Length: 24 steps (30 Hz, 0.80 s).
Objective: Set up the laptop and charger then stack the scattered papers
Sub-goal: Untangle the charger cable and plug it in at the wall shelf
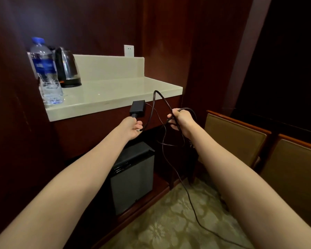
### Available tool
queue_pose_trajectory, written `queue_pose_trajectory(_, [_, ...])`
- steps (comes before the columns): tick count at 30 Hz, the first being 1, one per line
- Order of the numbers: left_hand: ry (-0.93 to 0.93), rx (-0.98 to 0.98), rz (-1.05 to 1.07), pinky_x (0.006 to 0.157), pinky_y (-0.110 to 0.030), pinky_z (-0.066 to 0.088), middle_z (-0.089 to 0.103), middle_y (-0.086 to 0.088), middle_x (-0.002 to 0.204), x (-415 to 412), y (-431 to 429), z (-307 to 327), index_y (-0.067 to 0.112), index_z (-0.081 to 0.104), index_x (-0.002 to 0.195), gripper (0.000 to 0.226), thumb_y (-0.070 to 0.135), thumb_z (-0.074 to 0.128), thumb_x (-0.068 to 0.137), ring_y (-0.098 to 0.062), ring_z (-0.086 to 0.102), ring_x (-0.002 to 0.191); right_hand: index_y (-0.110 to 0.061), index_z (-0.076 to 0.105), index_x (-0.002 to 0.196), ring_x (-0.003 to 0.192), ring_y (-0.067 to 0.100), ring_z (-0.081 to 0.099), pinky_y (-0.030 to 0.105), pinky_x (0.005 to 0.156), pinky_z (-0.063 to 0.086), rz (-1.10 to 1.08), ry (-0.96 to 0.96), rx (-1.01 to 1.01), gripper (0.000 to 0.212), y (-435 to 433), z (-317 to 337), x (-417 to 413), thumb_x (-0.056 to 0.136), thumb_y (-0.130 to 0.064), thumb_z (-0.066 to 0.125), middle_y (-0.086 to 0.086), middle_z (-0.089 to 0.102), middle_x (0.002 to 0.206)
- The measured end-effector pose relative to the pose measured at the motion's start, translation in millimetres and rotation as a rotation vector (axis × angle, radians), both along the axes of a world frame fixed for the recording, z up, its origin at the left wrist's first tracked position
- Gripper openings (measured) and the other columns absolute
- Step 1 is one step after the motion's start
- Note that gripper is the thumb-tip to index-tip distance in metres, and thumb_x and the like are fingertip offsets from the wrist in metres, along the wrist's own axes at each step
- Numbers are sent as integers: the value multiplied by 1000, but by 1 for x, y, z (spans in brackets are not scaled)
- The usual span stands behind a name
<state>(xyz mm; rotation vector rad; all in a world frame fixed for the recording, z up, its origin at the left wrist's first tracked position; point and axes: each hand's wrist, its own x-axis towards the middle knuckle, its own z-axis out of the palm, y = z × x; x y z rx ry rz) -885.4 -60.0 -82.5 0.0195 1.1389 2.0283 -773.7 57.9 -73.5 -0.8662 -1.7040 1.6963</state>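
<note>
While your left hand (132, 127) pinches the charger (137, 106) by its cord (156, 91), your right hand (180, 121) grips its loops. The socket (129, 50) lies beyond your left.

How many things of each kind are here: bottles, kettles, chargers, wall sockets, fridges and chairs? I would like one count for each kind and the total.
Water bottle: 1
Kettle: 1
Charger: 1
Wall socket: 1
Small fridge: 1
Chairs: 2
Total: 7
</note>
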Motion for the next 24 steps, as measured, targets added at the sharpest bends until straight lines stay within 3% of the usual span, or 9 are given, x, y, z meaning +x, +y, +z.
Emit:
queue_pose_trajectory(1, [15,-6,-20,24,-14,16,27,-1,64,-8,5,5,12,45,103,37,-1,11,97,-4,22,24,-23,45,79,62,7,49,21,59,38,6,3,29,25,8,5,-7,101,-19,34,-6,55,73])
queue_pose_trajectory(3, [48,-32,-44,24,-12,11,24,2,59,-24,14,14,14,35,72,36,-1,11,95,-4,20,19,-22,47,79,62,8,51,20,55,38,26,27,92,25,23,16,-21,101,-17,37,-5,55,73])
queue_pose_trajectory(5, [131,-55,-69,23,-12,9,26,5,42,-42,25,21,17,26,63,38,-2,10,92,-3,19,19,-20,47,77,59,8,50,18,48,36,47,53,146,25,35,22,-37,100,-13,40,-3,54,72])
queue_pose_trajectory(8, [285,-115,-84,23,-12,7,23,7,29,-62,38,30,19,24,63,39,-1,9,92,-2,14,19,-20,47,75,58,7,49,17,49,38,67,40,196,26,44,25,-64,100,-14,40,-4,54,70])
queue_pose_trajectory(12, [396,-165,-73,23,-11,8,27,8,26,-93,54,46,18,30,67,37,2,12,95,-2,12,19,-22,48,77,61,6,49,20,58,40,50,33,169,25,54,25,-99,100,-17,39,-5,55,72])
queue_pose_trajectory(16, [454,-201,-31,23,-11,8,30,10,25,-139,67,64,19,35,70,36,6,15,97,-1,15,19,-19,49,74,58,5,46,20,57,40,33,53,161,27,66,32,-136,99,-16,39,-5,54,73])
queue_pose_trajectory(20, [452,-174,12,25,-11,9,32,13,26,-190,81,75,18,37,69,35,5,18,96,-3,19,48,-18,48,74,58,7,45,20,55,37,32,65,206,28,75,48,-177,100,-16,37,-5,54,73])
queue_pose_trajectory(24, [479,-179,18,24,-11,12,32,14,26,-242,92,76,20,37,69,36,2,18,94,-2,22,47,-19,48,75,61,7,46,20,55,37,44,54,274,27,86,62,-220,100,-16,37,-5,55,73])
